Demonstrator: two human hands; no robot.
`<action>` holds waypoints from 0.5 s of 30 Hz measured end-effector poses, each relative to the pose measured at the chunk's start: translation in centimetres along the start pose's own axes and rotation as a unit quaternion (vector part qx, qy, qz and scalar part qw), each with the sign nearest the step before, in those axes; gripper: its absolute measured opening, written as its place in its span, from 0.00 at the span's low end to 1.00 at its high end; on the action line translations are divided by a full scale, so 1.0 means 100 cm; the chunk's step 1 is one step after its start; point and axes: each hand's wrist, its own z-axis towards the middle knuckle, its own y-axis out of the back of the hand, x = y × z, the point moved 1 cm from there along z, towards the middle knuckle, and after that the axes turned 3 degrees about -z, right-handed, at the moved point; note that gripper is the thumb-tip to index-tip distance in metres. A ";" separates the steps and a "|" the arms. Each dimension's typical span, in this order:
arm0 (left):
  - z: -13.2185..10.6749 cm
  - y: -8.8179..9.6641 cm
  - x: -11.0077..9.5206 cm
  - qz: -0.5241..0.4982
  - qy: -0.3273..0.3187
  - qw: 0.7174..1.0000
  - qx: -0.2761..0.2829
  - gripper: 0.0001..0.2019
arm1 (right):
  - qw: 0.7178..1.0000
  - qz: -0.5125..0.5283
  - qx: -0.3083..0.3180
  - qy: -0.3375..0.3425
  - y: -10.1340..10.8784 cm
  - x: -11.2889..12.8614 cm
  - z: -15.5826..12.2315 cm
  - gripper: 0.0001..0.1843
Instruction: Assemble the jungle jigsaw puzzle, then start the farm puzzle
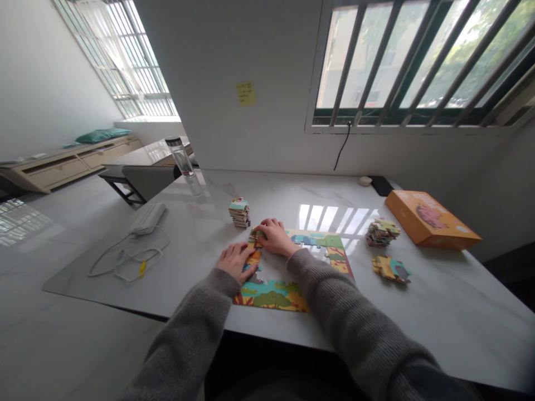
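Observation:
A jigsaw puzzle frame [273,298] lies on the table in front of me, its border pieces joined around a bare middle. My left hand [237,262] rests flat on the left border with its fingers spread and its thumb pointing inward. At the upper left corner, my right hand [273,236] is curled over a puzzle piece [258,236], fingertips pressed to it; the fingers partly hide that piece. Just beyond my hands stands a stack of puzzle pieces [239,213]. Another stack [381,232] and a small group of loose pieces [392,269] are on the right.
An orange box [432,219] and a black phone [381,186] with a small white object [365,181] are at the right rear. On the left lie a white power strip [147,219] and its cable [121,259]. A glass bottle [180,157] stands at the left rear edge.

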 end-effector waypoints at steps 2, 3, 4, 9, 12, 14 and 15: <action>-0.001 -0.001 0.001 0.004 0.001 1.000 0.001 0.20 | 1.000 -0.001 0.000 -0.002 0.000 0.000 0.000 0.16; -0.001 -0.002 0.002 0.005 0.003 1.000 0.001 0.21 | 1.000 -0.003 0.000 -0.002 0.000 0.001 0.000 0.16; -0.001 -0.003 0.003 0.006 0.004 1.000 0.001 0.23 | 1.000 -0.005 -0.001 -0.002 0.000 0.001 0.000 0.16; 0.006 0.000 0.001 0.006 0.020 1.000 -0.006 0.22 | 1.000 -0.018 -0.005 0.007 0.000 0.002 -0.002 0.16; 0.015 0.006 -0.003 0.023 0.050 0.998 -0.008 0.19 | 1.000 -0.022 -0.007 0.009 0.001 0.002 -0.003 0.15; 0.020 0.008 -0.006 0.039 0.057 0.998 -0.004 0.18 | 1.000 -0.022 -0.006 0.008 0.001 0.002 -0.003 0.15; 0.022 0.009 -0.008 0.048 0.056 0.997 -0.003 0.18 | 1.000 -0.023 -0.004 0.007 0.001 0.003 -0.003 0.15</action>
